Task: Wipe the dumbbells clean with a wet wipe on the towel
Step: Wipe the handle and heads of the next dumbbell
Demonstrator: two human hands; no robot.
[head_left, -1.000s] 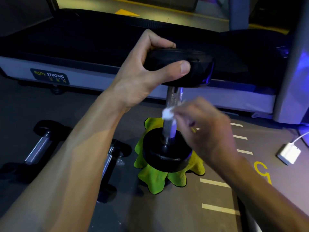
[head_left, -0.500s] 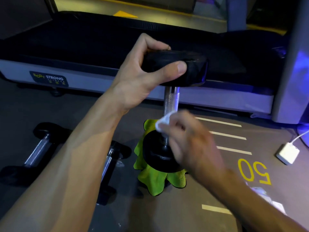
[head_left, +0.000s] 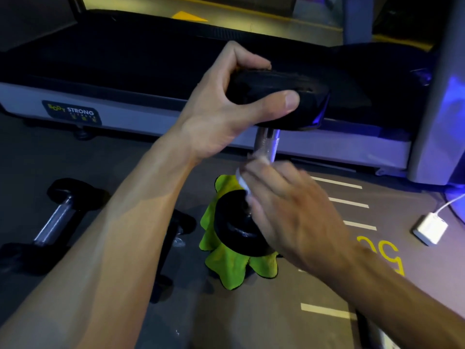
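Wiping is on the chrome handle (head_left: 267, 144) of the upright dumbbell (head_left: 274, 102), whose lower head (head_left: 235, 229) stands on the crumpled green towel (head_left: 227, 269) on the gym floor. The left hand (head_left: 226, 109) grips the upper black head from the side, thumb across its rim and fingers curled over the top, keeping the weight vertical. The right hand (head_left: 289, 212) is blurred with motion; its fingers are closed on the white wet wipe (head_left: 245, 176), pressed against the handle. Compared with a second ago, that hand and wipe dipped toward the lower head half a second back and now sit higher on the shaft again, which reads as repeated up-and-down strokes along the bar while the left hand's hold has barely altered. The handle is therefore probably being covered, though the heads may still need passes. Two more dumbbells, one (head_left: 54, 221) at far left and another (head_left: 173, 231) half hidden behind the left forearm, lie on the floor off the towel, apparently awaiting their turn. A treadmill (head_left: 125, 117) stands behind, and a white charger (head_left: 430, 229) lies to the right.
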